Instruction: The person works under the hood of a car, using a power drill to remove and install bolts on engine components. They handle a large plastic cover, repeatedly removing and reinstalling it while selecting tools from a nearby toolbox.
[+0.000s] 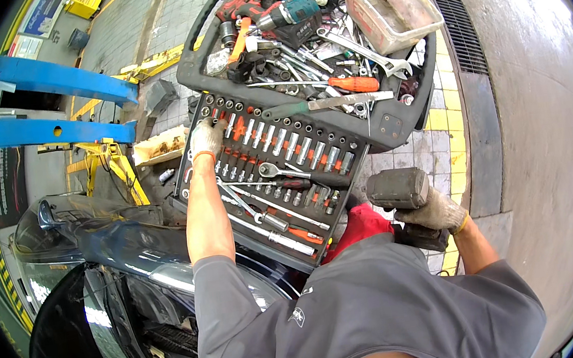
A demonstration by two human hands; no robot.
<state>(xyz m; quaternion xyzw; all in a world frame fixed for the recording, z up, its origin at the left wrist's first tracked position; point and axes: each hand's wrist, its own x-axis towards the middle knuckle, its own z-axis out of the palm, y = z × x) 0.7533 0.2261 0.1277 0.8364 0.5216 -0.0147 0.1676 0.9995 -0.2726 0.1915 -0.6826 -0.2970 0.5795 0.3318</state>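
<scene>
My left hand (206, 138), in a pale work glove, reaches down into the left end of an open drawer of sockets (295, 145). Its fingers are curled at the upper rows, and whatever they grip is hidden beneath them. A ratchet handle (300, 174) and a combination wrench (241, 202) lie across the drawer to the right of my forearm. At my right side, my gloved right hand (439, 214) is wrapped round the handle of a dark cordless impact wrench (398, 189). The wrench's body points left, above my red-clad leg.
Behind the drawer, the cart top (386, 121) holds cordless drills (295, 9), an adjustable wrench (365, 52), an orange-handled screwdriver (353, 84) and a plastic bin (398, 14). A dark car (131, 239) with its hood raised stands lower left. Blue lift arms (56, 81) extend from the left.
</scene>
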